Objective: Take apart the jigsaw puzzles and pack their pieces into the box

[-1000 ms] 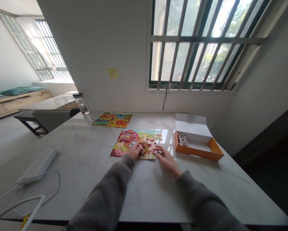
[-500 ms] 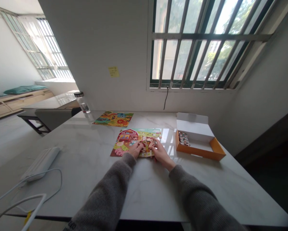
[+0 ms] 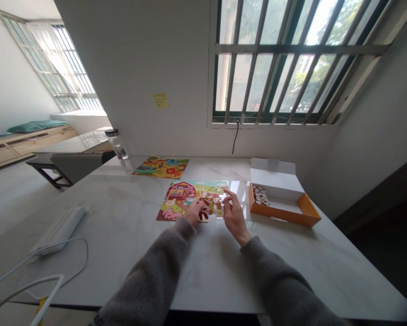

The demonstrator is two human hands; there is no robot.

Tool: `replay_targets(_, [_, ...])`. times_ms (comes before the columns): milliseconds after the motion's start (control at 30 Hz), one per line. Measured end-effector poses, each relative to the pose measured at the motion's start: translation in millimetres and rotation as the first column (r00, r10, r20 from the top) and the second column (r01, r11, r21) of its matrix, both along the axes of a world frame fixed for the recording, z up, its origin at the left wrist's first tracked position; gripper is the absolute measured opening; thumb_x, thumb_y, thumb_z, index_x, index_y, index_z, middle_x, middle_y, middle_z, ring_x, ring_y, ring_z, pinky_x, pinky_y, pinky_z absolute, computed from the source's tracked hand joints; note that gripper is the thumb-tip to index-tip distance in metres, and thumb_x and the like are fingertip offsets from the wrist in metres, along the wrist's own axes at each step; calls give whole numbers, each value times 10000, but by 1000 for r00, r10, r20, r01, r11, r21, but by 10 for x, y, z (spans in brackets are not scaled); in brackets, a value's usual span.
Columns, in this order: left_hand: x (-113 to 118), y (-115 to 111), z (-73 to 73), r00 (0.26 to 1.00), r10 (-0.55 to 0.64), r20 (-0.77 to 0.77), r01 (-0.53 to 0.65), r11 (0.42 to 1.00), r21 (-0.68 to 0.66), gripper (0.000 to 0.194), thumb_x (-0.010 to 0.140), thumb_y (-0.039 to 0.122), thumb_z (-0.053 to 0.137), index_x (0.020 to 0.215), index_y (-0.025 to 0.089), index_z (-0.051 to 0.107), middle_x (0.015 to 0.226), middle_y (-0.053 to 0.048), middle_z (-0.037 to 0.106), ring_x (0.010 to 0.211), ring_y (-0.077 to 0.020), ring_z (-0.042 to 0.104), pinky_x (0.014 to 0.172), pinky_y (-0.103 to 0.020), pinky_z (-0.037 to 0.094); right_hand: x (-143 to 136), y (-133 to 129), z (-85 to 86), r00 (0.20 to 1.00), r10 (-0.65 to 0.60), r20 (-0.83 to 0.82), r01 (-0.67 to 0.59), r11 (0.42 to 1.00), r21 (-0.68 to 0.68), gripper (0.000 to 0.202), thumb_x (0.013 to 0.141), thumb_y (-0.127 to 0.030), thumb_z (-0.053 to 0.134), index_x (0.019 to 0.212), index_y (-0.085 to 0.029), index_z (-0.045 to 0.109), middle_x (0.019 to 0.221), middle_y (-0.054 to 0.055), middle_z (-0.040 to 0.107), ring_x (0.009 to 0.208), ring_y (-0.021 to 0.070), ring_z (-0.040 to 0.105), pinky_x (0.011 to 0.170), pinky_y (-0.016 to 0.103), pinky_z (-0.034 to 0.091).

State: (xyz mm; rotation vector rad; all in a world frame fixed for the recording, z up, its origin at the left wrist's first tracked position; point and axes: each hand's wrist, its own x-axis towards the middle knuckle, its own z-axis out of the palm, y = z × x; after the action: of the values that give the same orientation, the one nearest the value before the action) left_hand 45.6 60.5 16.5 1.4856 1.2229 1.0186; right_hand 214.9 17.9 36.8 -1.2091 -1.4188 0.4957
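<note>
Farm puzzle [image 3: 174,194]: flat on the worktop [image 3: 210,276], in front of the person, under and between the two hands.
Joined part: the left side and upper strip, with red barn, pink pig and green field, look complete.
Unjoined part: the lower right looks unfinished; its outline is broken, with pale gaps among the pieces. How many places remain cannot be counted.
Left hand [image 3: 192,213]: fingers bent down over the puzzle's lower middle, touching it or nearly so; whether this grip pinches a brown-patched piece, I cannot tell.
Right hand [image 3: 235,217]: at the puzzle's right edge, grip spread, thumb and forefinger apart, nothing seen between them.
Animal puzzle [image 3: 161,168]: behind and to the left, flat, apparently whole, apart from the farm one.
Box [image 3: 285,216]: orange, to the right, lid raised.
Box contents: more pieces [image 3: 260,196] packed at its left end, seemingly unused so far.
Bottle [image 3: 118,146]: upright at the far left.
</note>
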Motion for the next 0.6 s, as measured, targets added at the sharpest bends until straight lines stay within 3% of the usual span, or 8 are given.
replay_targets(67, [126, -119, 16, 964, -185, 189, 200, 978, -60, 416, 873, 513, 428, 1050, 149, 522, 728, -49, 679, 518, -170, 638, 465, -257, 457, -45, -42, 33, 997, -40, 64, 35, 996, 80, 392, 976, -287, 386, 1345, -233, 508, 1028, 81, 585, 857, 201, 573, 799, 339, 504])
replay_targets(167, [261, -262, 39, 882, -306, 360, 342, 939, -41, 478, 881, 576, 456, 1100, 151, 443, 651, -3, 645, 465, -156, 610, 436, -240, 434, -90, -79, 53, 987, -74, 141, 52, 987, 151, 375, 993, -284, 364, 1328, -237, 524, 1081, 98, 543, 929, 222, 559, 869, 384, 492])
replay_targets(300, [265, -319, 83, 869, -390, 303, 402, 915, 25, 520, 855, 550, 588, 1129, 137, 430, 647, 7, 640, 498, -145, 608, 514, -258, 473, -85, -90, 47, 994, -12, 105, 1, 995, 104, 396, 991, -326, 397, 1369, -240, 473, 1108, 92, 544, 842, 200, 578, 760, 347, 511])
replay_targets(367, [181, -273, 102, 876, -413, 250, 409, 910, 68, 508, 848, 515, 617, 1140, 129, 461, 719, -28, 670, 578, -159, 638, 578, -276, 496, -37, -72, 35, 998, 34, 54, -37, 998, 46, 401, 1003, -340, 363, 1381, -237, 449, 1027, 65, 591, 773, 184, 585, 711, 320, 499])
replay_targets(467, [-52, -112, 109, 939, -310, 149, 285, 943, 170, 435, 831, 439, 634, 1135, 145, 532, 966, -98, 704, 844, -211, 683, 789, -331, 525, 99, -3, -20, 994, 27, 103, -20, 998, -66, 373, 1010, -309, 304, 1290, -207, 527, 881, 42, 642, 775, 196, 598, 744, 323, 482])
replay_targets(533, [-238, 22, 93, 989, -135, 66, 118, 969, 219, 392, 823, 391, 612, 1132, 155, 562, 1050, -98, 696, 988, -243, 657, 926, -374, 490, 193, 62, -93, 964, -26, 263, 60, 991, -123, 338, 976, -264, 354, 1184, -174, 605, 928, 87, 677, 907, 240, 600, 846, 368, 464])
replay_targets(600, [-392, 130, 65, 998, 53, -18, -49, 981, 187, 366, 799, 371, 583, 1092, 153, 595, 1005, -95, 700, 970, -266, 655, 941, -405, 484, 239, 122, -179, 902, -38, 431, 109, 984, -142, 323, 926, -227, 430, 1169, -147, 628, 1032, 142, 683, 1034, 287, 570, 934, 419, 429])
